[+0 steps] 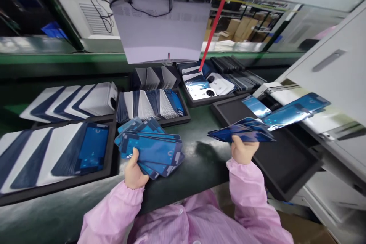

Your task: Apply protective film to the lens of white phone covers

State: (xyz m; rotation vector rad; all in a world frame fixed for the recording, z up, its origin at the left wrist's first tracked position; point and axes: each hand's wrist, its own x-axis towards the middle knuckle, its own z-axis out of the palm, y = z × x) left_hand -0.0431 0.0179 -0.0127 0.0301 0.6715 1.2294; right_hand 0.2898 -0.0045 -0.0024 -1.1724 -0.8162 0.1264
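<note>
Left hand (134,173) holds a fanned stack of blue panels (151,148) at lower centre, spread so each shows; right hand (243,150) clasps a flatter blue bundle (241,129) over the black tray (286,164), right.

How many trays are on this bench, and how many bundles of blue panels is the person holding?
Black trays with parts in them: 5, namely near left, far left, middle, rear middle and rear right
Black tray with nothing showing inside: 1
Fanned blue-panel bundles in hand: 2, one in the left hand, one in the right hand
Total: 8
</note>
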